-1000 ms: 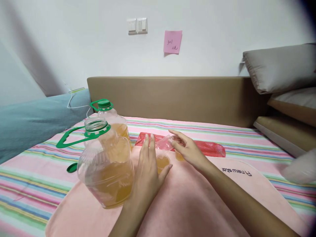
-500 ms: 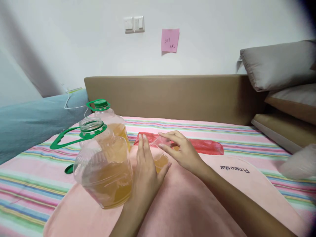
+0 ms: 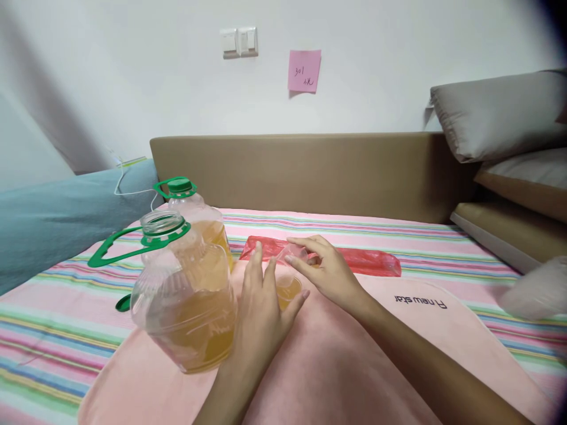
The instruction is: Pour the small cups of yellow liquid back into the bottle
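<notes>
My left hand (image 3: 261, 313) has its fingers apart beside a clear cup of amber liquid (image 3: 289, 290); whether it touches the cup is unclear. My right hand (image 3: 330, 268) is closed round a clear, tilted plastic cup (image 3: 296, 255) just behind that one. Some amber shows under the right fingers. An uncapped clear jug (image 3: 190, 313) with a green handle ring, partly full of amber liquid, stands left of my left hand. Behind it is a second jug with a green cap (image 3: 180, 186). A red plastic bag (image 3: 374, 261) lies past my hands.
A loose green cap (image 3: 124, 303) lies left of the front jug. A pink mat (image 3: 420, 330) covers part of the striped bedspread (image 3: 39, 307). Behind stands a brown headboard (image 3: 301, 171). Cushions (image 3: 496, 115) pile up at the right, above a clear plastic bag (image 3: 538, 292).
The fingers of my left hand have spread and bent slightly. My right hand and its cup have barely moved.
</notes>
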A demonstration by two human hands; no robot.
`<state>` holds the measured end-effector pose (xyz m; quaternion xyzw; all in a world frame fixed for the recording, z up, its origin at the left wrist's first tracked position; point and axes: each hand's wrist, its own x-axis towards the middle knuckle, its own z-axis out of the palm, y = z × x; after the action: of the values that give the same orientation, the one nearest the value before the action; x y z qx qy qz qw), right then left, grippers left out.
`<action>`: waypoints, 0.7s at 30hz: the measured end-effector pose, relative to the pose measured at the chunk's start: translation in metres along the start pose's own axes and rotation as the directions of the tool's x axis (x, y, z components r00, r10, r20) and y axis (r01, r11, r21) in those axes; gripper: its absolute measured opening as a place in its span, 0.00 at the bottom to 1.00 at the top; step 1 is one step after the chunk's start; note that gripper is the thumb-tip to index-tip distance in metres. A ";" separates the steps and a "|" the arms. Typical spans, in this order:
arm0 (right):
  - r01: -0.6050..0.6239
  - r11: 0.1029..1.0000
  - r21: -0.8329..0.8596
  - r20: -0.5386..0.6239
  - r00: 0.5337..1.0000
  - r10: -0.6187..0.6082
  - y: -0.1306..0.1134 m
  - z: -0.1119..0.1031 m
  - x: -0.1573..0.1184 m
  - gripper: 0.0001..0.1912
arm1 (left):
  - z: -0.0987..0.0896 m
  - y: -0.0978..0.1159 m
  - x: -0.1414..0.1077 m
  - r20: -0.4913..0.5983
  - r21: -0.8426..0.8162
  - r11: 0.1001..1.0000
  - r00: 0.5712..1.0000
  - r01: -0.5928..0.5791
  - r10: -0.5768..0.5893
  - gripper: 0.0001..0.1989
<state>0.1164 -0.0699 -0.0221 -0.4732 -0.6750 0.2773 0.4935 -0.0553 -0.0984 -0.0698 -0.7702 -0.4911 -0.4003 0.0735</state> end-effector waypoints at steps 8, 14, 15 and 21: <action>0.004 1.000 -0.019 -0.006 1.000 -0.004 0.000 0.000 -0.001 0.20 | 0.001 -0.002 0.000 -0.005 -0.015 1.000 1.000 0.002 -0.002 0.46; 0.001 1.000 -0.019 -0.017 1.000 -0.002 0.001 0.001 -0.001 0.28 | 0.004 -0.007 -0.001 0.005 -0.026 0.999 0.999 0.034 -0.034 0.49; -0.002 1.000 -0.010 -0.027 1.000 0.001 0.000 0.002 -0.001 0.34 | 0.004 -0.007 -0.002 -0.006 -0.041 0.999 0.999 0.034 -0.034 0.53; 0.022 0.999 -0.030 0.019 1.000 -0.021 -0.001 0.000 -0.002 0.22 | 0.005 -0.006 -0.001 -0.042 -0.103 0.995 0.999 0.016 -0.020 0.59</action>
<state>0.1158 -0.0718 -0.0216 -0.4708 -0.6887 0.2662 0.4830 -0.0574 -0.0938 -0.0752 -0.7596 -0.4752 -0.4422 0.0408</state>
